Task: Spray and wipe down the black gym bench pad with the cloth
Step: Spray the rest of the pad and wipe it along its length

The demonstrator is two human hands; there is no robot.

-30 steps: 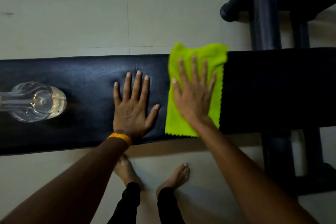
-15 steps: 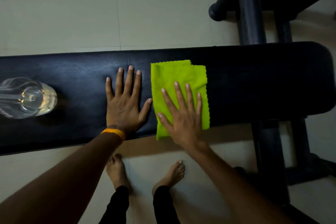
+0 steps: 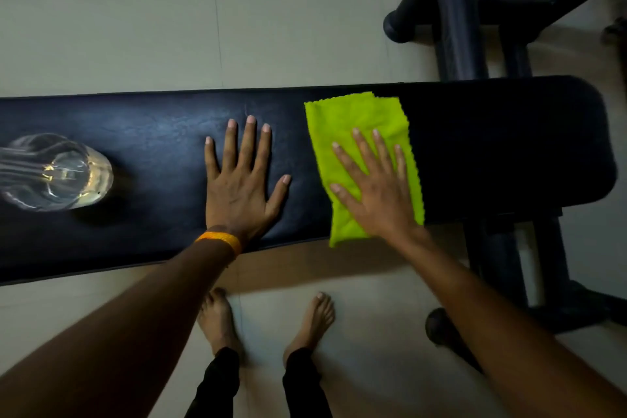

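The black gym bench pad (image 3: 152, 146) runs left to right across the view. A bright green cloth (image 3: 359, 119) lies flat on its right part, its near corner hanging over the front edge. My right hand (image 3: 376, 190) presses flat on the cloth with fingers spread. My left hand (image 3: 241, 180), with an orange wristband, rests flat on the bare pad just left of the cloth. A clear spray bottle (image 3: 56, 173) stands on the pad at the far left, seen from above.
The bench's dark metal frame (image 3: 458, 20) rises behind the pad's right end, and its legs (image 3: 509, 268) stand on the pale tiled floor at the right. My bare feet (image 3: 217, 319) are on the floor just in front of the bench.
My right hand has slid the cloth from the far edge toward the near edge of the pad. My left hand has stayed flat on the pad. The right end of the pad has come into view.
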